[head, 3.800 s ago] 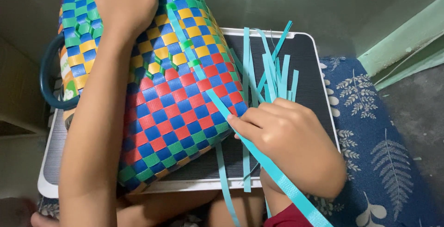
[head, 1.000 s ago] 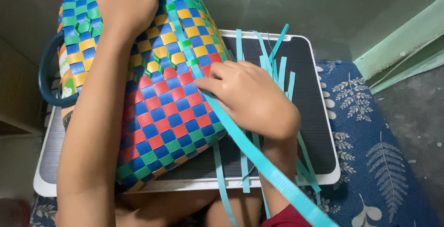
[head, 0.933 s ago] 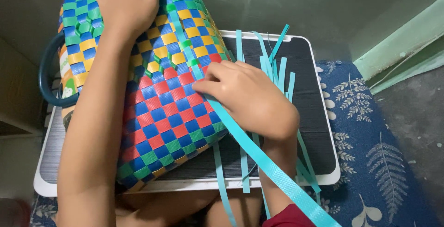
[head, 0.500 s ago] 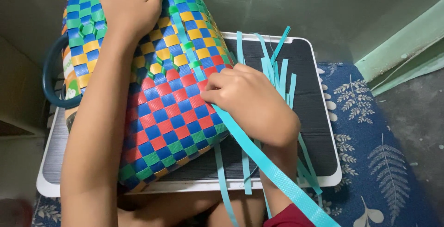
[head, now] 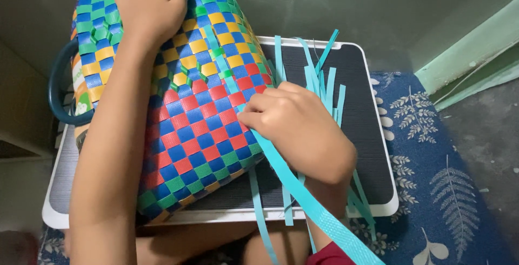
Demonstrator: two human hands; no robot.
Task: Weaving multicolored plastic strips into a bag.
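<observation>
Our right hand (head: pixel 294 122) has slid far-left up the teal strip (head: pixel 303 195), fingers now pinched shut on it at the woven basket (head: pixel 189 135) wall, while our left hand (head: pixel 148 5) stays flat, open, bracing the basket on the counter (head: pixel 373 135).

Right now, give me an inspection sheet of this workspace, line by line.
Surface: dark ribbed board with white rim, lying across the person's lap.
Job's things: woven basket in red, blue, green and yellow checks, lying on its side; teal plastic strip running from the weave toward the camera.
Clutter: loose teal strips fanned over the board.
Hands: left hand pressed flat on the basket; right hand pinching the strip at the weave.
Cables: nothing seen.
Surroundings: blue leaf-print cloth; grey floor.
</observation>
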